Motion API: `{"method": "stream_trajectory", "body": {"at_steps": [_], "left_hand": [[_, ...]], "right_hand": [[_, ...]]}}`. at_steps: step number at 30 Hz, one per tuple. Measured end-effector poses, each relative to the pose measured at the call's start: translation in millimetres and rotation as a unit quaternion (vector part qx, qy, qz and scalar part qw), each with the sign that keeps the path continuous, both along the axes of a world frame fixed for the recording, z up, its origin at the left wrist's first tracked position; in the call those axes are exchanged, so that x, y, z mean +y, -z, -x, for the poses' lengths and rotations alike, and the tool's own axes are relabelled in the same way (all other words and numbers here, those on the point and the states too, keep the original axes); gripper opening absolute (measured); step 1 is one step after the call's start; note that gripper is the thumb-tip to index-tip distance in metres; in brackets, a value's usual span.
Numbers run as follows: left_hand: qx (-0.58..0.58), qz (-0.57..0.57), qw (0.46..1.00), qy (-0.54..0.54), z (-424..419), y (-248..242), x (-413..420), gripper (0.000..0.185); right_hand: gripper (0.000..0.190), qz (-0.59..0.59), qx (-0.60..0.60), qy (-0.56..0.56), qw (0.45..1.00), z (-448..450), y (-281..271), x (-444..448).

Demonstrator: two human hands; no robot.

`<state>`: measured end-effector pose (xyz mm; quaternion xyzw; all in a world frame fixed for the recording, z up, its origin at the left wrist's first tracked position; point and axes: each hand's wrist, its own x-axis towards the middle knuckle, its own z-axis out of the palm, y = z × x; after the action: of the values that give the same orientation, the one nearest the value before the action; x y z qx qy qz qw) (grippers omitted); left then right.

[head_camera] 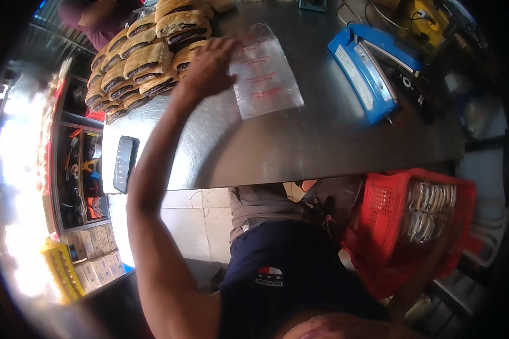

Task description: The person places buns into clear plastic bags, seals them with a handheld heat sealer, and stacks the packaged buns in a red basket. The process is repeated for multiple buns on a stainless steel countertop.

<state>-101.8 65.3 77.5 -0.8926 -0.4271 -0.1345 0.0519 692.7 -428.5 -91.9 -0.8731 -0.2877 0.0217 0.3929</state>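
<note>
My left hand (212, 65) reaches over the steel table (254, 161), palm down, its thumb apart from the fingers. It is between filled bread rolls (148, 59) with a dark filling and a flat clear plastic bag (265, 80) with red print. The fingertips are blurred by the bag's upper left edge; no object shows in the hand. The rolls are stacked in rows at the table's far left. A blue hand impulse sealer (364, 80) lies right of the bag. My right forearm stretches in shadow over a red plastic crate (377, 216); the hand itself is hard to make out.
A phone (125, 163) lies at the table's left front corner. Bagged goods (430, 199) stand in rows in the crate, below the table's right edge. Cables and a yellow device (426, 21) are at the back right. Another person (95, 19) is beyond the rolls. Shelves hold tools at left.
</note>
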Motion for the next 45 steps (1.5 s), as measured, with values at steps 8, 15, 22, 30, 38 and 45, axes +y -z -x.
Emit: {"method": "stream_trajectory", "body": {"at_steps": [8, 15, 22, 30, 38, 45], "left_hand": [[0.154, 0.139, 0.977, -0.053, 38.4, -10.7, 65.2, 0.097], [0.098, 0.058, 0.993, 0.026, 52.6, 17.5, 73.7, 0.088], [-0.081, 0.001, 0.991, 0.104, 60.1, -4.8, 15.2, 0.08], [-0.525, 0.305, 0.784, 0.125, -12.2, -23.4, -48.8, 0.078], [-0.481, 0.345, 0.8, 0.096, 11.9, -7.9, -36.3, 0.066], [-0.134, -0.133, 0.982, 0.022, 54.9, 2.0, -27.9, 0.045]], "right_hand": [[0.033, -0.044, -0.037, -0.052, 0.997, 165.8, -154.3, 106.9], [0.013, -0.11, -0.004, -0.227, 0.968, 287.9, -173.5, 156.9], [0.015, -0.086, -0.003, -0.513, 0.854, 442.9, -192.7, 256.2], [0.106, -0.199, 0.102, -0.663, 0.715, 577.8, -159.6, 394.0], [0.091, -0.132, 0.174, -0.6, 0.77, 568.1, -164.0, 388.9], [0.078, 0.08, -0.158, -0.479, 0.86, 478.2, -162.6, 333.6]]}}
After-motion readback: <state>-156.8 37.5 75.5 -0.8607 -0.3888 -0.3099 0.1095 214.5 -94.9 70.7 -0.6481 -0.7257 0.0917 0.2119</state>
